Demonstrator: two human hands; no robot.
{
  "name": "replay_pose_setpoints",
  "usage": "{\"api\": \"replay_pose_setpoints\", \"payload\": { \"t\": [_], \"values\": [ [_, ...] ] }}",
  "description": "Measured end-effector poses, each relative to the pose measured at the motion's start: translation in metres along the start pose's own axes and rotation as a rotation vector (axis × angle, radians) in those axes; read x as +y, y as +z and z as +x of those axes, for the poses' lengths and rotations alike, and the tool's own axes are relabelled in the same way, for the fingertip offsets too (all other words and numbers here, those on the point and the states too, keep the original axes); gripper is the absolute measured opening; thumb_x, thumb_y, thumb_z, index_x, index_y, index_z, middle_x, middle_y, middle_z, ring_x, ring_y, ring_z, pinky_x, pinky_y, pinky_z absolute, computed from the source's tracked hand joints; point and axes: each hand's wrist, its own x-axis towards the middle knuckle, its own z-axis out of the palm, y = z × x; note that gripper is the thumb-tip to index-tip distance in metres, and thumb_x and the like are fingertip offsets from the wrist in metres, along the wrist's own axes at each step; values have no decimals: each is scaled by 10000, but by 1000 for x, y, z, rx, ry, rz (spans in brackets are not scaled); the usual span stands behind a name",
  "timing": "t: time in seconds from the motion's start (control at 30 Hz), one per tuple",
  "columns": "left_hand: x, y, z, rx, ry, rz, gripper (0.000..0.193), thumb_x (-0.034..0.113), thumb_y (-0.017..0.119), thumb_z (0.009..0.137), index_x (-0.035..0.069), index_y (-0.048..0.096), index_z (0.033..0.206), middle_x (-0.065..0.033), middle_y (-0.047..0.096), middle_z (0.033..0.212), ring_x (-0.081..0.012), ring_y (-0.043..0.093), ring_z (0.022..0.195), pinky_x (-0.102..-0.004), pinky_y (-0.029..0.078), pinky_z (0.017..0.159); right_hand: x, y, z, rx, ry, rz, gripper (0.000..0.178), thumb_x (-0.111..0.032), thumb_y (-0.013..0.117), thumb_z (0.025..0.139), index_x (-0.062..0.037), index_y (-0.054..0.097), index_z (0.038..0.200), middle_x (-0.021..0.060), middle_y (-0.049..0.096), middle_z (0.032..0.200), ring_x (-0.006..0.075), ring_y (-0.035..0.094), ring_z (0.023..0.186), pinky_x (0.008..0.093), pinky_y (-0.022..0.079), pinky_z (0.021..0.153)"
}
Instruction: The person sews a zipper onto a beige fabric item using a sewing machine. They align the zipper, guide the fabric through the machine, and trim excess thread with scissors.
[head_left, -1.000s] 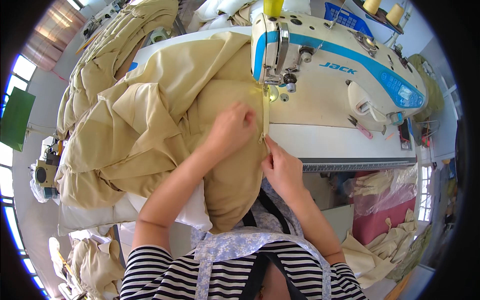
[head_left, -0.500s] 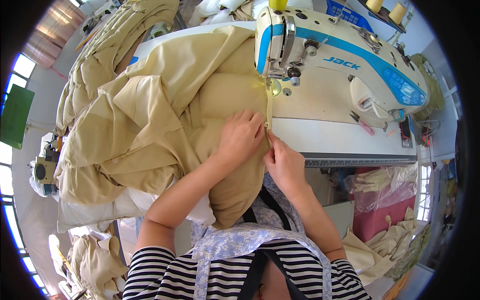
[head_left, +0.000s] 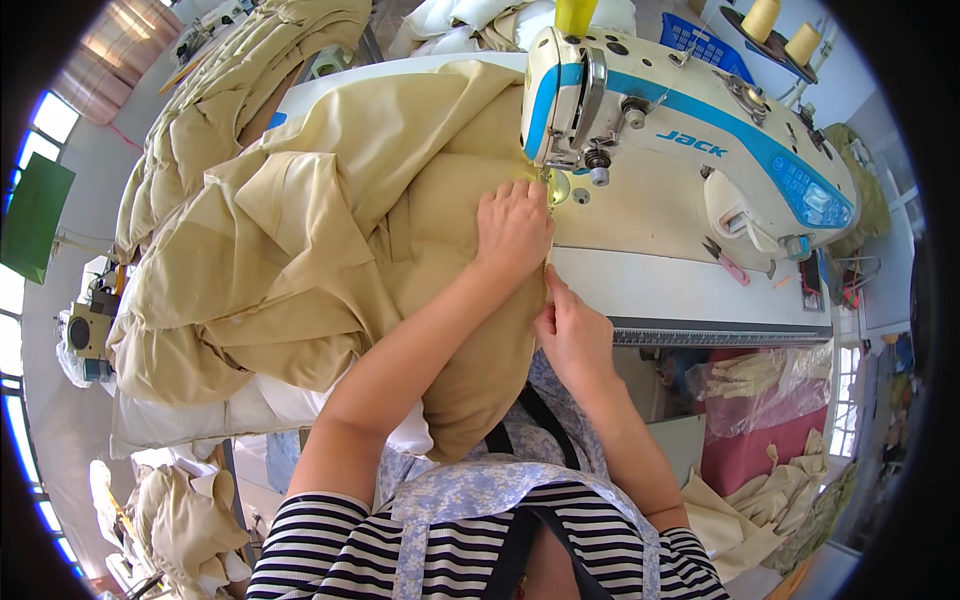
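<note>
A beige padded garment [head_left: 430,215] lies heaped over the left of the sewing table, its straight edge under the needle area of a white and blue sewing machine [head_left: 680,105]. A zipper [head_left: 547,268] runs along that edge. My left hand [head_left: 514,232] rests on the fabric just in front of the presser foot, fingers extended close together and its thumb hidden. Nearer to me, my right hand [head_left: 578,335] pinches the zipper edge between thumb and forefinger. The machine's lamp lights the needle spot, partly covered by my left fingertips.
Pink-handled snips [head_left: 733,268] lie on the table under the machine arm. A ruler strip [head_left: 720,335] lines the front edge. More beige padded pieces [head_left: 215,140] are piled at far left. Thread cones [head_left: 762,18] stand at back right, beside a blue basket [head_left: 700,45].
My left hand has moved away from me along the zipper edge, up to the presser foot. My right hand still pinches the edge in about the same place. The view has shifted slightly.
</note>
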Motion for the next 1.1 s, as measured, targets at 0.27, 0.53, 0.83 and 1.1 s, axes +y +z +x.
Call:
{"api": "replay_pose_setpoints", "payload": {
  "t": [0.27, 0.53, 0.83, 1.1],
  "values": [
    [-19, -15, -10, -124, 59, -41, 102, 115, 650, 817, 65, 566, 786, -86, 634, 819, -299, 642, 820, -428, 526, 694, 0, 0, -5, 19, -46, 32, 526, -52, 652, 805, -55, 609, 1329, 113, 703, 822, 304, 687, 691, 409, 546, 618],
    [-14, 14, 27, -169, -93, 16, 116, 154, 617, 837, 39, 610, 826, -144, 690, 878, -343, 673, 841, -474, 535, 719, 1, 1, -4, 37, -111, -14, 530, -66, 651, 790, -7, 591, 1313, 110, 708, 856, 288, 690, 673, 395, 542, 562],
    [-21, 15, 21, -97, -115, -21, 111, 156, 601, 862, 47, 614, 879, -134, 685, 896, -350, 678, 844, -490, 538, 707, 1, 1, -5, 42, -89, 11, 523, -46, 660, 790, -27, 606, 1310, 110, 695, 820, 296, 681, 667, 404, 542, 584],
    [-22, 15, 22, -204, -167, -61, 141, 179, 639, 842, 51, 613, 895, -138, 659, 965, -336, 678, 869, -484, 547, 718, 2, 3, -6, 8, -50, 12, 512, -36, 653, 808, -37, 610, 1319, 104, 712, 894, 286, 691, 705, 398, 551, 613]
  ]
}}
